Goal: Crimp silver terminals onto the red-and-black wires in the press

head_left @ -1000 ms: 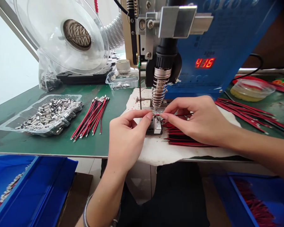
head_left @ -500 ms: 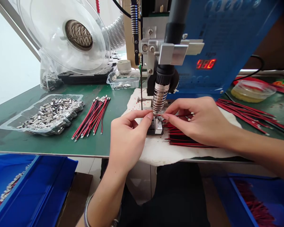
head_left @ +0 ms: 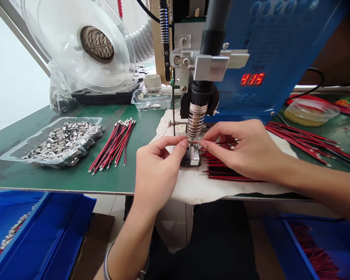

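My left hand (head_left: 159, 167) is closed in a pinch, thumb against forefinger, right beside the tip of a spring-sleeved soldering iron (head_left: 196, 120). Whatever sits between those fingertips is too small and covered to make out. On the other side of the tip, my right hand (head_left: 240, 149) pinches a thin red-and-black wire (head_left: 226, 143) with its end toward the iron. Both pairs of fingertips are just above a small metal fixture block (head_left: 195, 156). Under my right hand, a bundle of red and black wires (head_left: 227, 173) lies on a white cloth (head_left: 192, 190).
A clear tray of small metal connectors (head_left: 62, 142) and a pile of wires with fitted ends (head_left: 113, 144) lie left. Behind stand a clear fume hood (head_left: 58, 50) and a blue machine (head_left: 251, 42). More wires (head_left: 303, 144) lie right. Blue bins (head_left: 61, 233) sit below the table edge.
Both hands keep nearly the same pinch and place at the iron tip. The iron and its bracket appear shifted very slightly left in view, and the red display's last digit differs.
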`<action>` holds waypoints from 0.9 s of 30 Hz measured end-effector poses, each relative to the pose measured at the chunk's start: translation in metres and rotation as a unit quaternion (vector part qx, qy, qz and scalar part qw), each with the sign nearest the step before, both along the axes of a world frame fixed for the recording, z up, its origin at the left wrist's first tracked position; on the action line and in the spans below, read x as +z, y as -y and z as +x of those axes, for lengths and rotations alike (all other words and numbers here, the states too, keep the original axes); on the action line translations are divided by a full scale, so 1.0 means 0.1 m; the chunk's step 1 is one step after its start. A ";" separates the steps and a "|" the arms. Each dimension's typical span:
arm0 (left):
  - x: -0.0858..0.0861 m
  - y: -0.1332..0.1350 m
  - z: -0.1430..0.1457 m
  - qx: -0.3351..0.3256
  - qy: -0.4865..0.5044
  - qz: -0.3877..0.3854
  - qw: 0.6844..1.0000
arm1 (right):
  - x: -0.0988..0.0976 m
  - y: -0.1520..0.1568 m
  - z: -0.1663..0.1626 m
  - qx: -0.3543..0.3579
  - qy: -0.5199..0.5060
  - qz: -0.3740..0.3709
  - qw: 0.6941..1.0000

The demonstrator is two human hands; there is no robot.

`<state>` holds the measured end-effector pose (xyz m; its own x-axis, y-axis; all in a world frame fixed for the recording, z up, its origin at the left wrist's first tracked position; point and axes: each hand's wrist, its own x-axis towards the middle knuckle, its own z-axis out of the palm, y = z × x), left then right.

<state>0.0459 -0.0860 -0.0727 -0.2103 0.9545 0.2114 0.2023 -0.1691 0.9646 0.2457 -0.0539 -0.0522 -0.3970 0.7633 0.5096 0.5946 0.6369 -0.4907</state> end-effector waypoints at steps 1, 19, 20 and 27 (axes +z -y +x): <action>0.00 0.00 0.00 0.000 -0.001 0.001 1.000 | 0.00 0.00 0.00 0.001 0.001 0.002 1.000; -0.01 0.00 0.00 -0.012 0.004 -0.006 1.000 | -0.01 0.00 0.00 0.006 0.010 0.013 1.000; -0.01 0.00 0.00 -0.014 0.004 -0.005 1.000 | -0.01 0.00 0.00 0.006 0.012 0.015 1.000; -0.02 0.00 -0.01 -0.014 0.003 0.003 1.000 | 0.00 -0.05 0.03 0.032 0.033 0.066 0.997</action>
